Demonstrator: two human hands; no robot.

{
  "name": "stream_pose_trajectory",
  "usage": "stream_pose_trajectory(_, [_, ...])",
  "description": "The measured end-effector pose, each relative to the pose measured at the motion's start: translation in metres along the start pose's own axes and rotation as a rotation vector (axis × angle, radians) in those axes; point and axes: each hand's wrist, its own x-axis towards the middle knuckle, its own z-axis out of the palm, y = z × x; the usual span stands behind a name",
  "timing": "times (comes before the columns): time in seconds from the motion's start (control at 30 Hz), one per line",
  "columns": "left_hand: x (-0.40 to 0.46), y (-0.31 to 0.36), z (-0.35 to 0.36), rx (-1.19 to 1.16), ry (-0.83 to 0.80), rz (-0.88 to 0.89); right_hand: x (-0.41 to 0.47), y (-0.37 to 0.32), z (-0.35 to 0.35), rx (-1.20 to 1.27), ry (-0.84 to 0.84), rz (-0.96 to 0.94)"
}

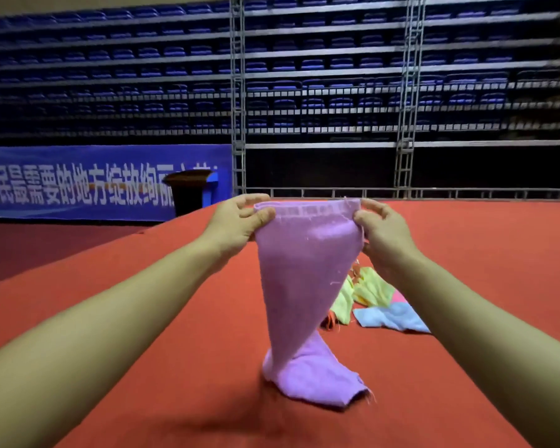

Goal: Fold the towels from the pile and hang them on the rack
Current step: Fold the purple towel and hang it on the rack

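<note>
Forearms, ours, two, bare, reaching out from the bottom corners of the view toward the middle. Item held: one purple towel (307, 270), gripped along its top hem and hanging down in a narrowing twist, its lower end crumpled on the red surface (143, 302) close to us. We judge it is held high and stretched so the cloth drops straight and the hem can be squared before a fold. Left hand (240, 224): thumb and curled fingers pinching the left corner of the hem. Right hand (382, 227): fingers curled over the right corner, thumb pressing the cloth from our side. Both hands closed on the towel, neither spread. Remaining stock: a small pile of towels (375, 302), yellow-green, pink and light blue, lying on the red surface just behind and to the right of the hanging cloth, untouched. Rack for hanging: we cannot pick one out with certainty. Background: a blue banner (78, 182), metal truss posts (238, 92), rows of blue seats.
</note>
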Motion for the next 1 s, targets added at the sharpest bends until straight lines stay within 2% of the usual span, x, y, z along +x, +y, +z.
stream_pose_trajectory(0.2, [-0.012, -0.068, 0.058, 0.055, -0.166, -0.141, -0.018, 0.072, -0.071, -0.052, 0.065, 0.153])
stream_pose_trajectory(0.4, [-0.01, -0.08, 0.116, 0.036, -0.175, -0.207, -0.007, 0.078, -0.119, -0.032, 0.117, 0.209])
stream_pose_trajectory(0.5, [0.004, -0.047, 0.172, -0.105, -0.216, -0.187, 0.028, 0.031, -0.154, 0.007, 0.227, 0.093])
stream_pose_trajectory(0.6, [0.018, 0.022, 0.246, -0.403, -0.307, -0.133, 0.068, -0.065, -0.201, -0.005, 0.305, -0.075])
stream_pose_trajectory(0.77, [0.018, 0.12, 0.303, -0.856, -0.41, -0.116, 0.104, -0.215, -0.227, -0.183, 0.26, -0.3])
stream_pose_trajectory(0.87, [0.015, 0.127, 0.292, -0.913, -0.31, -0.06, 0.106, -0.245, -0.198, -0.375, 0.128, -0.321])
stream_pose_trajectory(0.93, [0.013, 0.1, 0.269, -0.841, -0.144, -0.017, 0.111, -0.227, -0.174, -0.486, 0.012, -0.264])
stream_pose_trajectory(1.0, [0.003, 0.049, 0.237, -0.655, 0.01, 0.017, 0.113, -0.18, -0.148, -0.51, -0.107, -0.157])
